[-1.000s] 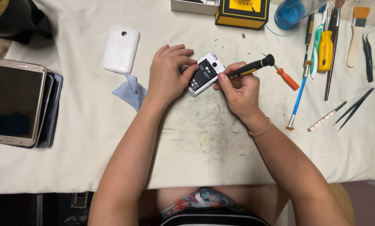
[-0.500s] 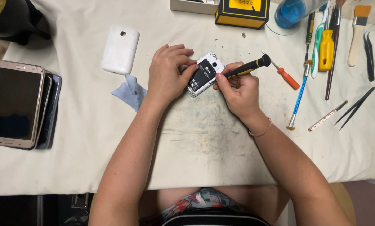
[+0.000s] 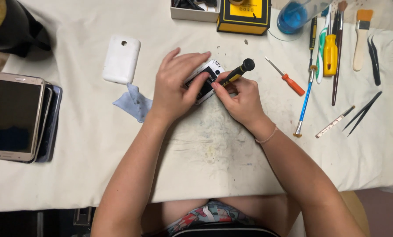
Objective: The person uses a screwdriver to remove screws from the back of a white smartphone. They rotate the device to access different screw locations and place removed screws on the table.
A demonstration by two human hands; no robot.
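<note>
Screwdriver [image 3: 236,73] tilted slightly lower, right hand [image 3: 242,98] fingers gripping it; left hand [image 3: 176,85] fingers clasp phone [image 3: 205,79].

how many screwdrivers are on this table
3 that read clearly as screwdrivers: the black-and-yellow-handled screwdriver gripped in the right hand, the small orange-handled screwdriver lying beside it, and the long blue-shafted screwdriver further right. Others may sit among the tools beyond.

Hands [image 3: 205,90] hide most of phone [image 3: 210,74]; screwdriver tip unseen.

Bare arms; thin bracelet [image 3: 266,136]; floral-patterned garment [image 3: 205,215].
</note>
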